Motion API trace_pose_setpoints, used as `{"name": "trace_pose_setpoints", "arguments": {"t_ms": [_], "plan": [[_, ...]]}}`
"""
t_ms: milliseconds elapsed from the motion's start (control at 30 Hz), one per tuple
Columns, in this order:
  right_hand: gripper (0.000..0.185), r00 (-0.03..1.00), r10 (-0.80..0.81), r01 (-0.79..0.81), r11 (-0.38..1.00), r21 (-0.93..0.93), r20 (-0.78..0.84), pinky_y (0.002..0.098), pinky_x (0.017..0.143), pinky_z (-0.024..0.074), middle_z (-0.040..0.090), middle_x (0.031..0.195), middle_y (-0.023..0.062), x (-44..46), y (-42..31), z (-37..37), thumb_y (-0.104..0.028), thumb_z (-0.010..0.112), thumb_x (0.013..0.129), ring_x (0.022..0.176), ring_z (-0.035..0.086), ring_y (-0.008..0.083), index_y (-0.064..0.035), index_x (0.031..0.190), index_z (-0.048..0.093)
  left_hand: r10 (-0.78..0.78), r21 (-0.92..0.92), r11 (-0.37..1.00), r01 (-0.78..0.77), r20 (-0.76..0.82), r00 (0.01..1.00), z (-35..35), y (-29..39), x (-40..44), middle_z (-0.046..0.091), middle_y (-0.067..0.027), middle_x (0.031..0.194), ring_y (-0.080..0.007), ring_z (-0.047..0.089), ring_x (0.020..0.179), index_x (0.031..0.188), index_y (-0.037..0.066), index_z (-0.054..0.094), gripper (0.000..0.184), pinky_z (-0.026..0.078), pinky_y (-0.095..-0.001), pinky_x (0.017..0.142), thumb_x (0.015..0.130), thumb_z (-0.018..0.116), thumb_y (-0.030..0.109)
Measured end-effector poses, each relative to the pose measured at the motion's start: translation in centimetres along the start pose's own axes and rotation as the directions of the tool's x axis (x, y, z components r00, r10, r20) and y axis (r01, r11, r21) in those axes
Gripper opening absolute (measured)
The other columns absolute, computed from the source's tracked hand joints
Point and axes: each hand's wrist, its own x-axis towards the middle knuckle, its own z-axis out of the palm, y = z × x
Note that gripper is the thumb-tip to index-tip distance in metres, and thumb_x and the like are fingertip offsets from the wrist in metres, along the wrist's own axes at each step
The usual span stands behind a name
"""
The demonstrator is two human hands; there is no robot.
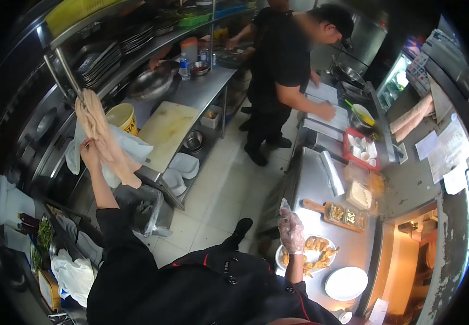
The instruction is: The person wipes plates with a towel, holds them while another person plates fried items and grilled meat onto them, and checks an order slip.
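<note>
A long beige cloth [102,132] hangs from the metal shelf post on the left. My left hand [90,153] reaches out bare to it, its fingers pinched on the cloth's edge. Behind the cloth is a pale plastic bag [131,143]. My right hand [290,232] wears a clear plastic glove and is held up over the counter edge, fingers loosely apart and holding nothing I can see. Just below it stands a white plate with browned fried pieces [323,254] arranged around it. An oval white plate [346,283] lies beside that one.
A cutting board [169,132] and yellow bucket [122,116] sit on the left bench. On the right counter are a wooden-handled board [342,215], a plastic-wrap roll [332,173] and a red tray [361,149]. A co-worker [283,59] stands ahead by the aisle [212,189].
</note>
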Motion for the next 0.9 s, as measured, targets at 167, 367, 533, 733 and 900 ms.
{"name": "trace_pose_setpoints", "arguments": {"t_ms": [167, 367, 533, 733, 900], "plan": [[0.028, 0.999, 0.005, -0.003, 0.999, 0.046, -0.041, 0.0362, 0.074, 0.0473, 0.061, 0.096, 0.0146, 0.6, -0.1, 0.4, -0.005, 0.056, 0.079, 0.083, 0.060, 0.0278, -0.0049, 0.107, 0.057, -0.038, 0.000, 0.999, 0.038, -0.054, 0.998, -1.8, 1.1, -1.7, 0.059, -0.0069, 0.087, -0.0140, 0.055, 0.076, 0.095, -0.002, 0.055, 0.023, 0.045, -0.0248, 0.068, 0.080, 0.066, 0.012], [0.027, 0.998, -0.044, 0.043, 0.999, -0.015, -0.052, 0.0364, 0.074, 0.0473, 0.061, 0.095, 0.0147, 0.4, 0.9, 0.4, -0.005, 0.055, 0.079, 0.084, 0.060, 0.0282, -0.0049, 0.105, 0.057, -0.106, -0.002, 0.994, 0.107, 0.117, 0.988, -3.4, 0.3, -1.5, 0.059, -0.0065, 0.081, -0.0148, 0.055, 0.072, 0.092, -0.005, 0.058, 0.025, 0.044, -0.0267, 0.066, 0.081, 0.063, 0.017], [0.027, 1.000, 0.006, -0.006, 1.000, 0.010, 0.005, 0.0357, 0.075, 0.0471, 0.061, 0.095, 0.0148, 0.4, 0.5, -0.1, -0.003, 0.055, 0.078, 0.085, 0.060, 0.0289, -0.0036, 0.105, 0.057, -0.201, 0.131, 0.973, 0.189, 0.082, 0.976, -3.9, 0.4, -2.7, 0.056, -0.0099, 0.070, -0.0161, 0.051, 0.064, 0.081, -0.006, 0.059, 0.035, 0.041, -0.0307, 0.060, 0.083, 0.056, 0.028], [0.028, 0.999, -0.033, 0.033, 0.999, 0.013, -0.020, 0.0353, 0.075, 0.0469, 0.061, 0.095, 0.0147, 0.2, 0.5, 0.1, 0.000, 0.056, 0.075, 0.085, 0.059, 0.0292, -0.0035, 0.103, 0.058, 0.023, 0.436, 0.896, -0.083, 0.141, 0.990, -1.8, 4.2, -4.7, 0.058, -0.0176, 0.066, -0.0272, 0.054, 0.059, 0.073, -0.008, 0.057, 0.041, 0.043, -0.0375, 0.061, 0.080, 0.056, 0.033], [0.031, 0.999, -0.005, 0.004, 1.000, 0.010, 0.042, 0.0424, 0.078, 0.0453, 0.058, 0.096, 0.0185, -0.4, 0.6, 0.4, -0.002, 0.055, 0.075, 0.088, 0.056, 0.0363, -0.0066, 0.106, 0.057, 0.122, 0.559, 0.801, -0.215, 0.200, 0.972, -0.3, 5.3, -6.0, 0.060, -0.0270, 0.077, -0.0395, 0.059, 0.072, 0.076, -0.009, 0.058, 0.043, 0.045, -0.0434, 0.065, 0.079, 0.057, 0.033]]}}
